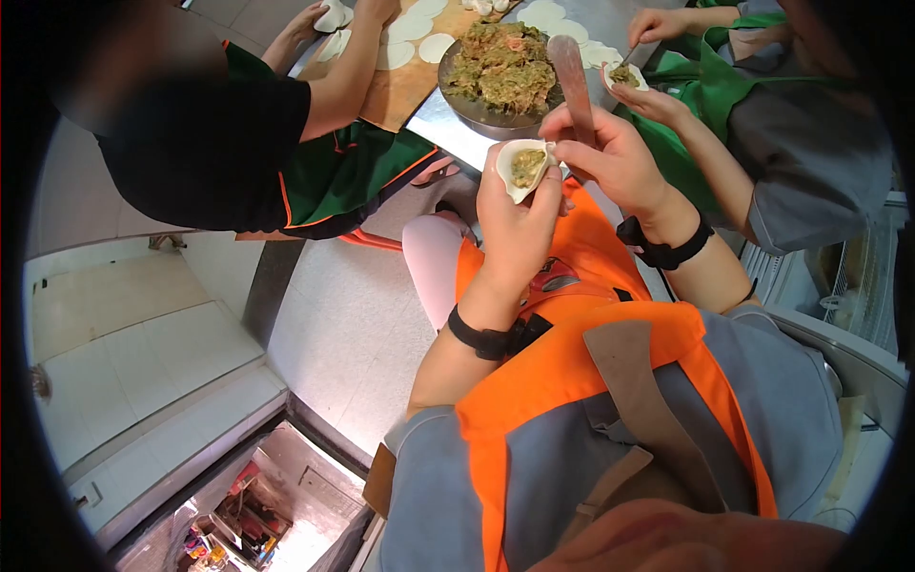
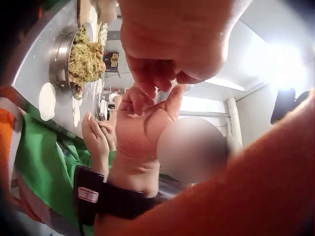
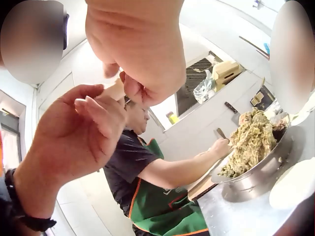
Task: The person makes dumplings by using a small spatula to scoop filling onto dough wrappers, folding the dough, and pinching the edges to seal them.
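Observation:
In the head view my left hand [image 1: 515,224] holds a round dumpling wrapper [image 1: 510,181] cupped in its fingers, with greenish filling [image 1: 527,169] in the middle. My right hand [image 1: 624,162] grips a flat, round-ended filling spatula [image 1: 570,76] that points up and away from the wrapper. Its thumb and fingertips are right at the wrapper's right edge, which is drawn up there. Both wrist views show the two hands meeting at the fingertips; in the right wrist view a pale bit of wrapper [image 3: 114,91] shows between them.
A metal bowl [image 3: 256,183] heaped with chopped filling [image 1: 500,67] stands on the steel table [image 1: 434,119]. Wrappers [image 1: 437,48] lie on a wooden board [image 1: 396,95] and around the bowl. One person in an apron works at left; another at right holds a filled wrapper [image 1: 631,81].

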### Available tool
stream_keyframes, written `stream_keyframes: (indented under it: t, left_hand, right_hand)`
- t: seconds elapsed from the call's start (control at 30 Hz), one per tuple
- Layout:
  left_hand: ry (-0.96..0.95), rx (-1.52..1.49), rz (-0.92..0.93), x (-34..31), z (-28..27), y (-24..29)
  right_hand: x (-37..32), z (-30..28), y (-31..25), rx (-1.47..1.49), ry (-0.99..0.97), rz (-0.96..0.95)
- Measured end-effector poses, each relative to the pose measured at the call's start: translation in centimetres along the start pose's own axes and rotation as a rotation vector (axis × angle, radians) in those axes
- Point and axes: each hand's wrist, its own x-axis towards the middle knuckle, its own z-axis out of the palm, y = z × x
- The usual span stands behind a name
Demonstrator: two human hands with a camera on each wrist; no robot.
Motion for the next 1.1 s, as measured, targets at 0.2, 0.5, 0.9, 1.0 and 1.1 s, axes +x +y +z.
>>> stream_keyframes:
  t: [0.2,0.5,0.9,1.0,1.1]
  left_hand:
    - [0.005,-0.071,0.212,-0.5,0.7,0.5]
    - [-0.123,0.409,0.603,0.2,-0.9,0.3]
    - [-0.296,-0.029,0.163,-2.4,0.0,4.3]
    - [-0.224,0.051,0.332,-2.5,0.2,2.7]
    - [-0.234,-0.011,0.264,-2.7,0.3,3.0]
  right_hand:
    - [-0.1,-0.5,-0.3,-0.036,-0.038,0.001]
    - [-1.1,0.0,-2.9,-0.730,-0.062,-0.505]
    - [-1.0,1.9,-3.2,-0.529,-0.217,-0.626]
    - [-1.3,1.9,-3.2,-0.630,-0.219,-0.641]
    - [-1.2,2.2,-3.3,-0.681,-0.200,-0.711]
